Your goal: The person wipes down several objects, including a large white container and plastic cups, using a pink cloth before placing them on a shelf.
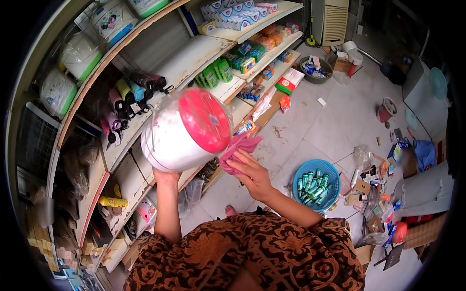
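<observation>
- A rounded white plastic container (167,140) with a domed, glossy pink-red lid (206,119), loosely wrapped in clear film, is held in the air in front of the shelves, tilted so that the lid faces up and to the right.
- The left hand (166,175) bears the container from below; its fingers are hidden behind the white body, so how far they curl cannot be told.
- The right hand (253,178) has its fingers bent over a crumpled pink cloth (238,154), gripping it at the lower right edge of the lid; whether the cloth presses on the lid is unclear.
- Behind the container runs a white metal shelf unit (194,54) with rust-worn edges.
- On it, left of the container, lie coloured bottles with black caps (137,92); beyond the lid stand bright green packs (210,77).
- A yellow cylindrical can (112,202) lies on a lower shelf, left of the left forearm.
- Upper left, film-wrapped white containers with green bases (80,56) stand in a row.
- To the right, on the grey tiled floor (303,126), a round blue plastic basket (336,185) holds small green bottles (314,186).
- Farther off, a dark round basin (315,79) holds mixed packages.
</observation>
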Tool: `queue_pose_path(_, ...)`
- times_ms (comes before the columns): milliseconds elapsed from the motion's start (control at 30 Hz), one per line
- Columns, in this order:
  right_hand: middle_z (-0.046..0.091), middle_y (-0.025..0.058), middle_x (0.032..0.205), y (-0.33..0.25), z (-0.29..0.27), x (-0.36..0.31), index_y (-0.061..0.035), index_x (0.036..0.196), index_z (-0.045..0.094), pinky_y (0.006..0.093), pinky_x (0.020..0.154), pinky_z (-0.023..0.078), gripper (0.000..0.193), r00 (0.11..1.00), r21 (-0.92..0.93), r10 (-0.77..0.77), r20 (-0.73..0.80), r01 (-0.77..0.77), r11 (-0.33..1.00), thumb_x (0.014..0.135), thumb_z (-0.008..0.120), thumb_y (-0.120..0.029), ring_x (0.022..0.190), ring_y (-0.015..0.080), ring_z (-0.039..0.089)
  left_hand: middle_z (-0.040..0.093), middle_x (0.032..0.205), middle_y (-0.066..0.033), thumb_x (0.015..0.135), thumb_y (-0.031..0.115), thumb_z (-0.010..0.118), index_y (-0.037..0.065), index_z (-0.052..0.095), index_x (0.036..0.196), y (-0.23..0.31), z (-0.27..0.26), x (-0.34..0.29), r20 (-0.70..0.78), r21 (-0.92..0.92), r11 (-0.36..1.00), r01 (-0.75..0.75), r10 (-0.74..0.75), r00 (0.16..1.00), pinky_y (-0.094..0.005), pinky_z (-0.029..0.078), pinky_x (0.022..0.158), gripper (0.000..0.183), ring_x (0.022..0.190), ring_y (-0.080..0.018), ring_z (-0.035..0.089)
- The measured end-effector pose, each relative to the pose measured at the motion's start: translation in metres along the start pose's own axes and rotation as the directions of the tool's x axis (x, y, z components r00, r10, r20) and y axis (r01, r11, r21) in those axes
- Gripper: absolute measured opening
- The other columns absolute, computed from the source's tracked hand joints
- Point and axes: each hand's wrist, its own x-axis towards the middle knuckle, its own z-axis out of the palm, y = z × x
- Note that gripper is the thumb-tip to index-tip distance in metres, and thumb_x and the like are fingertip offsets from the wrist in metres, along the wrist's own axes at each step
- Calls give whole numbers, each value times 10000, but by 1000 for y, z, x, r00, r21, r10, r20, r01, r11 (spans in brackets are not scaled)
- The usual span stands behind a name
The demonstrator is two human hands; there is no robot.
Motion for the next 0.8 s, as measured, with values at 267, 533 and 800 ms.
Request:
queue_pose_path(267,419,174,1368,-67,-6,90,-156,1207,599,411,1031,306,415,942,-330,-332,-55,297,896,797,649,-187,1248,346,383,525,1286,-98,918,410,350,90,455,1309,-1,22,-3,42,49,995,-85,83,996,-423,438,974,516,1162,-286,517)
queue_pose_path(533,534,88,1146,-45,-4,119,-34,1169,551,272,944,356,280,895,298,114,-432,23,954,929,504,-172,1065,172,493,514,1292,-68,886,441,327,96,462,1286,6,54,-17,-73,21,973,-228,229,971,-401,428,972,546,1170,-252,505)
queue_pose_path(800,602,79,1032,-25,-2,124,17,1108,551,257,873,414,237,861,320,173,-478,-13,947,935,501,-137,955,138,540,532,1269,-62,882,451,345,97,482,1258,9,45,-15,-103,48,975,-215,219,970,-388,441,952,534,1135,-242,527)
